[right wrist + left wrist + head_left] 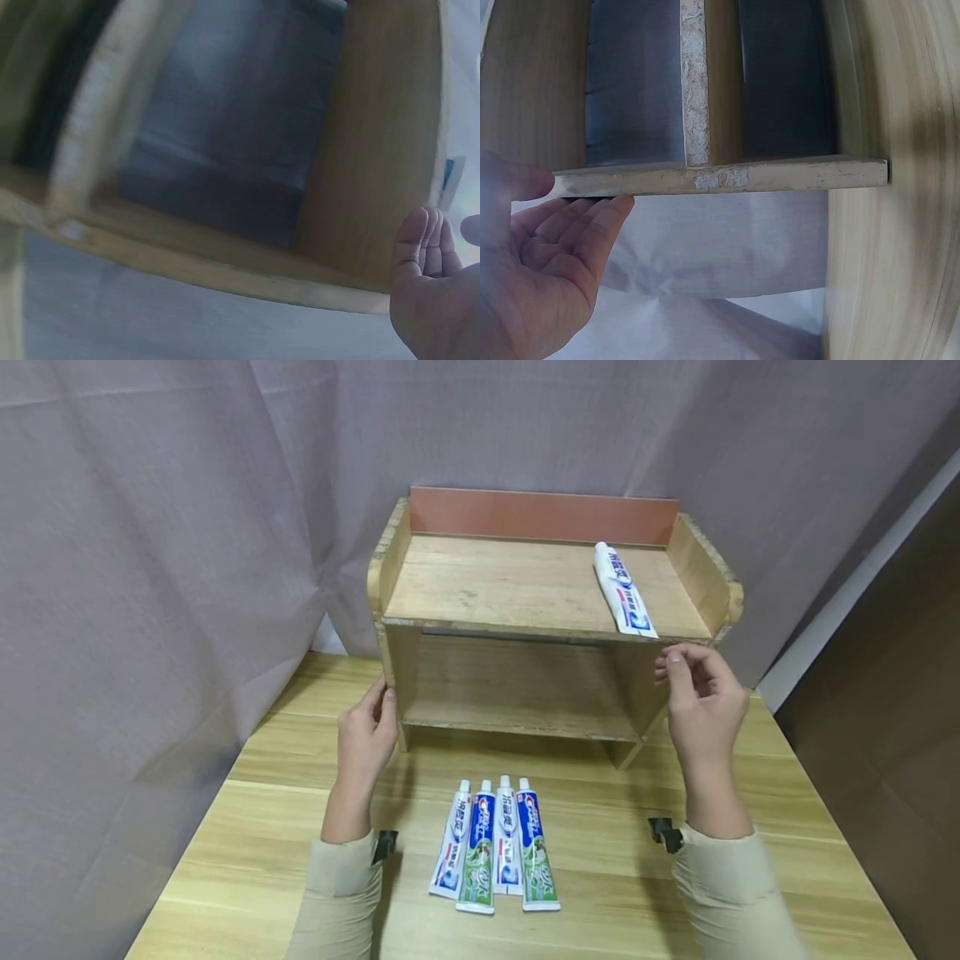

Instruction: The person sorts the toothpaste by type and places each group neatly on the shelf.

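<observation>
A small wooden shelf with two levels stands on the table. My left hand grips its left side panel, thumb on one face and fingers on the other. On the top board lies a white and blue toothpaste tube, cap toward the back, its flat end at the front edge. Just below that end, my right hand hovers with loosely bent fingers and holds nothing. In the right wrist view, the fingertips are beside the board's edge, with part of the tube visible behind.
In front of the shelf, several toothpaste tubes lie side by side, caps toward the shelf: white and blue tubes alternate with blue and green ones. Grey curtains hang behind the table, and a dark brown surface rises at right.
</observation>
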{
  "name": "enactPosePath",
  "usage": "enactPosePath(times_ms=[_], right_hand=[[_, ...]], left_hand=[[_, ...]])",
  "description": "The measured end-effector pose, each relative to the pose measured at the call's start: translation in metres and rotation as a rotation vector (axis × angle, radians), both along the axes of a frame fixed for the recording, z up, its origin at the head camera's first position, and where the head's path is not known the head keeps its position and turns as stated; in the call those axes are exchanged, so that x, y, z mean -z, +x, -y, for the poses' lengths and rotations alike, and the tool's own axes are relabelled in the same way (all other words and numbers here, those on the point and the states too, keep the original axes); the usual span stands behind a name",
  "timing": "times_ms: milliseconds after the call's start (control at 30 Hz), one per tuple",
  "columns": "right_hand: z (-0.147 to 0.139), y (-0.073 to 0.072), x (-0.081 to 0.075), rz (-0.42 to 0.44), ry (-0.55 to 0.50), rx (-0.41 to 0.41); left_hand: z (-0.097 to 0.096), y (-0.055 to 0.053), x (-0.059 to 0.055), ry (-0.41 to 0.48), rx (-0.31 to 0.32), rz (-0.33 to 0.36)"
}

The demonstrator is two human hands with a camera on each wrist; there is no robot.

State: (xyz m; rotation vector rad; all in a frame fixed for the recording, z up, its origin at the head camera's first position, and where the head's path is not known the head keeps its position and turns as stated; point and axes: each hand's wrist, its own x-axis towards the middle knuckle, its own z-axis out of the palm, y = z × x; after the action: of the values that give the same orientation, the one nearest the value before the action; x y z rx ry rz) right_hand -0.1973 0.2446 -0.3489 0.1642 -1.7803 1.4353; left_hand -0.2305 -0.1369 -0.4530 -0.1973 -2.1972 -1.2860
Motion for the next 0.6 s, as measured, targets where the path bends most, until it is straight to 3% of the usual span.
enactPosePath(times_ms=[200, 600], right_hand=[[0.006, 0.008, 0.025, 0.028, -0.008, -0.048], [0.015, 0.016, 0.046, 0.093, -0.028, -0.137]], left_hand=[[0.001, -0.002, 0.001, -0.011, 0.002, -0.029], [0.000, -0.001, -0.001, 0.003, 0.008, -0.012]])
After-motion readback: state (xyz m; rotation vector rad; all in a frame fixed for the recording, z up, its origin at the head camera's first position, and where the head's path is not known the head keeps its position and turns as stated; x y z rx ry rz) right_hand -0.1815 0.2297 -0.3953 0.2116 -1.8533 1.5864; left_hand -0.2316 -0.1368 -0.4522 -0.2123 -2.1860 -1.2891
